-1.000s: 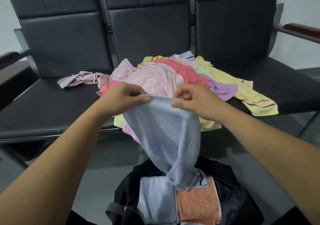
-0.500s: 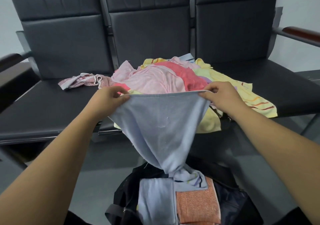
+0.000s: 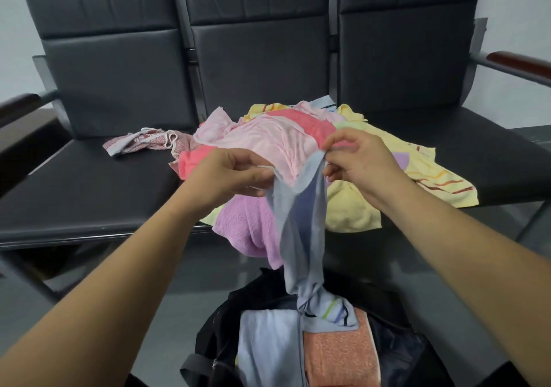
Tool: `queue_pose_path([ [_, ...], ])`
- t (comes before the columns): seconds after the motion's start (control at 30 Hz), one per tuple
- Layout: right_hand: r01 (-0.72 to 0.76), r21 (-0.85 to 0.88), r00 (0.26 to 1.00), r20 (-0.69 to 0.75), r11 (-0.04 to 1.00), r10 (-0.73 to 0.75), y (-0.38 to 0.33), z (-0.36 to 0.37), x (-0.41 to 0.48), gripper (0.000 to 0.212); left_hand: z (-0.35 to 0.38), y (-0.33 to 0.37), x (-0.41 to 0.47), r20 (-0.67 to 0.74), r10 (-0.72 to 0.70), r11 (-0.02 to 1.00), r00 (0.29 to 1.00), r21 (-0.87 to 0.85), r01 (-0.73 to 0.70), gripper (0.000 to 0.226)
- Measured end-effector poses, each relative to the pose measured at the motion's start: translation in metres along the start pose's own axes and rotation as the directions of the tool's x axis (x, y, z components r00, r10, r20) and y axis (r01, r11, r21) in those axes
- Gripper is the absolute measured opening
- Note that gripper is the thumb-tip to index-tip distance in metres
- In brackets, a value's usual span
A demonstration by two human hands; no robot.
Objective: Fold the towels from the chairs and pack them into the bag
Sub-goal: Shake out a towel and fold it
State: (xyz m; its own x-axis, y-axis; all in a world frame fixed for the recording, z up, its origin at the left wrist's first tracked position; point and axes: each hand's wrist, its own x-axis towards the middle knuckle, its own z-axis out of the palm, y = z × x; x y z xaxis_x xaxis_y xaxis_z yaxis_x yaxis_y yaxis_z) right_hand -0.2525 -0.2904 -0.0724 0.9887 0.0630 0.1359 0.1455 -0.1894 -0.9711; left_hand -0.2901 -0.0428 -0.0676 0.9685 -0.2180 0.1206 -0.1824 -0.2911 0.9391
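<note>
Grey floor (image 3: 167, 303), black bag (image 3: 219, 336) open at the bottom of view, with folded towels (image 3: 265, 354), light-blue and orange, packed inside. A blue towel (image 3: 301, 237) hangs bunched above it, its striped lower end resting on the packed ones. The left hand (image 3: 229, 175) and right hand (image 3: 360, 160) are near each other, each grip pinched on the towel's top edge. Cloth looks soft, light and floppy. Best held at the two top corners so it hangs flat. Beyond, an unfolded pile of towels (image 3: 268, 142) lies on the black chairs (image 3: 89, 195).
</note>
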Motion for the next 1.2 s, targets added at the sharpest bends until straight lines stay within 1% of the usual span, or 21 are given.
queue_pose_path([
  [0.07, 0.008, -0.084, 0.994, 0.113, 0.996, 0.002, -0.006, 0.008, -0.01, 0.034, 0.007, 0.004, -0.001, -0.026, 0.025, 0.997, 0.999, 0.074, -0.023, 0.01],
  [0.1, 0.006, -0.103, 0.985, 0.172, 0.995, 0.012, -0.009, 0.012, -0.014, 0.032, 0.01, 0.005, -0.002, -0.026, 0.031, 0.995, 0.999, 0.098, -0.029, 0.011],
  [0.17, 0.015, -0.118, 0.962, 0.273, 0.993, 0.018, -0.012, 0.019, -0.022, 0.018, 0.015, 0.006, -0.003, -0.018, 0.048, 0.987, 0.999, 0.151, -0.045, 0.013],
  [0.27, 0.131, -0.275, 0.928, 0.372, 0.952, -0.02, -0.013, 0.025, -0.029, 0.033, 0.019, 0.007, -0.003, -0.034, 0.077, 0.972, 0.996, 0.226, -0.068, 0.014],
  [0.33, 0.203, -0.371, 0.926, 0.374, 0.906, -0.054, -0.011, 0.026, -0.029, 0.025, 0.02, 0.009, -0.003, -0.043, 0.076, 0.97, 0.996, 0.236, -0.064, 0.016],
  [0.43, 0.247, -0.405, 0.948, 0.291, 0.88, -0.132, -0.011, 0.019, -0.022, 0.021, 0.013, 0.005, -0.002, -0.029, 0.064, 0.943, 0.998, 0.33, -0.051, 0.024],
  [0.5, 0.218, -0.35, 0.966, 0.207, 0.911, -0.152, -0.011, 0.011, -0.015, 0.016, 0.004, -0.003, 0.001, -0.005, 0.003, 0.906, 1.0, 0.423, -0.001, 0.035],
  [0.57, 0.153, -0.229, 0.983, 0.132, 0.961, -0.126, -0.007, 0.003, -0.009, 0.014, -0.002, -0.01, 0.003, 0.031, -0.059, 0.873, 0.998, 0.486, 0.036, 0.045],
  [0.6, 0.117, -0.166, 0.99, 0.1, 0.979, -0.101, -0.005, 0.0, -0.007, 0.019, -0.005, -0.014, 0.004, 0.037, -0.065, 0.875, 0.997, 0.483, 0.039, 0.046],
  [0.67, 0.059, -0.061, 0.998, 0.042, 0.996, -0.056, 0.002, -0.006, -0.002, 0.035, -0.01, -0.016, 0.006, 0.014, -0.044, 0.904, 0.999, 0.425, 0.034, 0.038],
  [0.7, 0.037, -0.019, 0.999, 0.007, 0.999, -0.037, 0.004, -0.009, -0.001, 0.037, -0.012, -0.015, 0.007, 0.012, -0.038, 0.92, 0.999, 0.39, 0.03, 0.033],
  [0.73, 0.014, 0.025, 0.999, -0.032, 1.0, -0.013, 0.006, -0.01, -0.001, 0.034, -0.012, -0.014, 0.007, 0.013, -0.027, 0.934, 1.0, 0.356, 0.02, 0.029],
  [0.77, -0.012, 0.073, 0.998, -0.068, 0.997, 0.017, 0.007, -0.011, 0.0, 0.027, -0.012, -0.012, 0.008, -0.007, -0.012, 0.944, 1.0, 0.329, 0.013, 0.025],
  [0.83, -0.053, 0.173, 0.992, -0.108, 0.983, 0.072, 0.008, -0.011, -0.001, 0.013, -0.007, -0.005, 0.008, -0.104, 0.038, 0.958, 0.994, 0.286, -0.006, 0.023],
  [0.9, -0.071, 0.23, 0.985, -0.139, 0.971, 0.105, 0.007, -0.009, 0.0, 0.009, -0.001, 0.003, 0.01, -0.219, 0.078, 0.964, 0.973, 0.264, -0.018, 0.021],
  [1.0, -0.104, 0.284, 0.972, -0.174, 0.953, 0.158, -0.004, -0.008, 0.006, 0.01, -0.001, 0.02, 0.019, -0.334, 0.162, 0.925, 0.929, 0.38, -0.025, 0.023],
  [1.07, -0.076, 0.352, 0.974, -0.175, 0.933, 0.145, -0.027, -0.01, 0.011, 0.011, -0.007, 0.042, 0.028, -0.388, 0.22, 0.904, 0.895, 0.425, -0.038, 0.026],
  [1.1, -0.038, 0.405, 0.978, -0.172, 0.914, 0.117, -0.044, -0.013, 0.014, 0.011, -0.01, 0.059, 0.031, -0.393, 0.253, 0.912, 0.884, 0.403, -0.082, 0.026],
  [1.13, 0.018, 0.48, 0.985, -0.16, 0.877, 0.067, -0.064, -0.017, 0.016, 0.011, -0.014, 0.078, 0.033, -0.38, 0.284, 0.937, 0.88, 0.307, -0.169, 0.025],
  [1.17, 0.064, 0.574, 0.992, -0.123, 0.817, 0.008, -0.083, -0.023, 0.018, 0.01, -0.019, 0.098, 0.032, -0.34, 0.306, 0.952, 0.889, 0.132, -0.277, 0.023],
  [1.2, 0.081, 0.668, 0.997, -0.063, 0.74, -0.053, -0.101, -0.031, 0.018, 0.007, -0.026, 0.115, 0.032, -0.265, 0.319, 0.932, 0.91, -0.088, -0.352, 0.018],
])
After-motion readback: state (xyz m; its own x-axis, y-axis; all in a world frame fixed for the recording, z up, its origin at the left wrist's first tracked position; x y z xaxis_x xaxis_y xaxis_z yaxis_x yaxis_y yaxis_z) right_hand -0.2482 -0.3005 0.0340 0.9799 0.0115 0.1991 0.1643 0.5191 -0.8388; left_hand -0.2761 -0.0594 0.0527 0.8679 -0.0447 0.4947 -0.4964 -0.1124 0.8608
